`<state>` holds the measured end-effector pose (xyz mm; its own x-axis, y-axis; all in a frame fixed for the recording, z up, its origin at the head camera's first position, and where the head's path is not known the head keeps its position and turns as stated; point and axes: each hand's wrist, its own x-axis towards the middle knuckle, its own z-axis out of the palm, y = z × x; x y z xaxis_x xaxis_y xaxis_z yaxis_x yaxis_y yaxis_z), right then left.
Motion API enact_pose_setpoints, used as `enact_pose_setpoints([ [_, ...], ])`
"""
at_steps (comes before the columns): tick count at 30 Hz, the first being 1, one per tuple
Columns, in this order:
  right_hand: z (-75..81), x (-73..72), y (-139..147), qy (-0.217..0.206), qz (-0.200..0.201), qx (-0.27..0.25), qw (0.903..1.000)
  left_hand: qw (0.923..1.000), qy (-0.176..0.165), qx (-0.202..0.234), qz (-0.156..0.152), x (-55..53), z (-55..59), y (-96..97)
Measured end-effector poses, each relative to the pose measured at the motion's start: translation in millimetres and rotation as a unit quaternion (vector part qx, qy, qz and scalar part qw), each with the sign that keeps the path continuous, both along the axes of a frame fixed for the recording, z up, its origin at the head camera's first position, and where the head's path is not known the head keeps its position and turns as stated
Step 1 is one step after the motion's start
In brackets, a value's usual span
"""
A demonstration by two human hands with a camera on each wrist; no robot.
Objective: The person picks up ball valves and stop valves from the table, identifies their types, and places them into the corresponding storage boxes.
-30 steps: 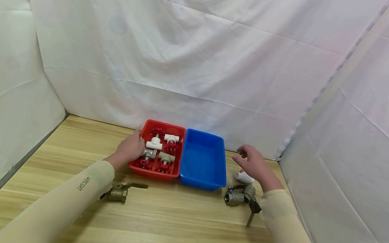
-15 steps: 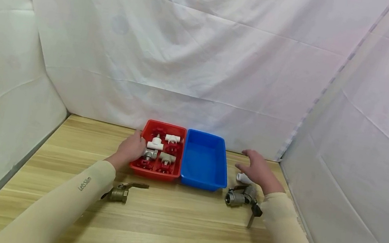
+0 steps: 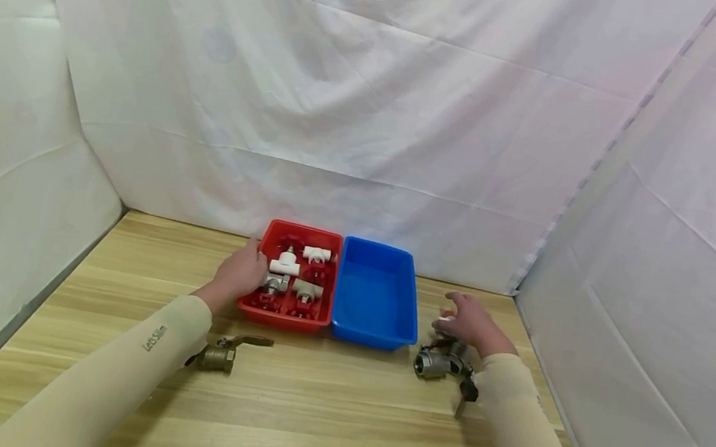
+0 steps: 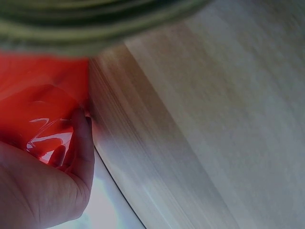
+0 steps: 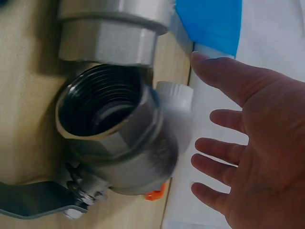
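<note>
My left hand [image 3: 240, 272] holds the left wall of the red bin [image 3: 285, 322], with fingers bent against its outside in the left wrist view. Inside lie several pipe valves, such as a white one [image 3: 284, 266] and a grey one [image 3: 306, 291], with red handwheels. My right hand [image 3: 471, 323] hovers with parted fingers over a white plastic fitting [image 5: 177, 112] with an orange-red part, partly hidden by the hand in the head view. Two steel ball valves [image 3: 431, 364] lie just nearer than that hand; one valve's threaded mouth [image 5: 102, 107] faces the right wrist camera.
A blue bin [image 3: 378, 295] with nothing in it stands against the red bin's right side. A brass ball valve [image 3: 217, 358] with a lever lies beside the left sleeve. White cloth walls [image 3: 348, 100] enclose the wooden table [image 3: 315, 431] at the back and sides.
My right hand has come down and slightly toward me, over the white fitting and closer to the steel valves. The left hand stays at the red bin.
</note>
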<state>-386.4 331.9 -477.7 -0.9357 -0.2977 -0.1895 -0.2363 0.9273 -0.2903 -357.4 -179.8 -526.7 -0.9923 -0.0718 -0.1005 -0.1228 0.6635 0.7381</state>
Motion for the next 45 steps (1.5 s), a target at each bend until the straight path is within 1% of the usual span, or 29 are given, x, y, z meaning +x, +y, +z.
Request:
enact_pose_setpoints([
  [5, -6.1, -1.9, 1.0, -0.025, -0.003, -0.022, 0.9994, 1.0000, 0.007, 0.002, 0.001, 5.4, 3.7, 1.6],
  [6, -7.8, -2.2, 0.8, -0.029, -0.003, -0.023, 0.9993, 1.0000, -0.002, -0.007, 0.006, 13.7, 16.0, 7.8],
  [9, -12.8, -3.4, 1.2, -0.038, -0.008, -0.022, 0.9990, 0.9999, 0.001, -0.010, 0.007, 13.9, 15.1, 9.1],
  [14, -13.6, -3.2, 2.9, -0.044, -0.008, -0.025, 0.9987, 0.9999, 0.005, -0.015, 0.006, 14.2, 13.4, 9.2],
  [19, -16.3, -5.6, 9.0, -0.028, 0.011, -0.025, 0.9992, 0.9998, 0.005, -0.015, 0.008, 14.6, 13.7, 8.7],
  [23, -19.1, -6.2, 11.5, -0.018, 0.015, -0.026, 0.9994, 0.9998, 0.004, -0.016, 0.007, 14.8, 14.1, 8.4],
  [29, -20.4, -6.0, 10.9, -0.022, 0.002, -0.022, 0.9995, 0.9998, 0.002, -0.016, 0.008, 13.9, 13.8, 9.7],
  [36, -18.5, -5.7, 9.3, -0.033, -0.024, -0.022, 0.9989, 0.9998, 0.003, -0.020, 0.007, 14.1, 14.5, 8.2],
  [40, -20.6, -6.5, 10.2, -0.021, -0.022, -0.035, 0.9989, 0.9997, 0.000, -0.020, 0.011, 13.7, 13.3, 7.2],
  [45, -28.6, -11.0, 14.8, 0.003, -0.010, -0.040, 0.9992, 0.9997, -0.002, -0.022, 0.010, 12.1, 11.7, 5.8],
])
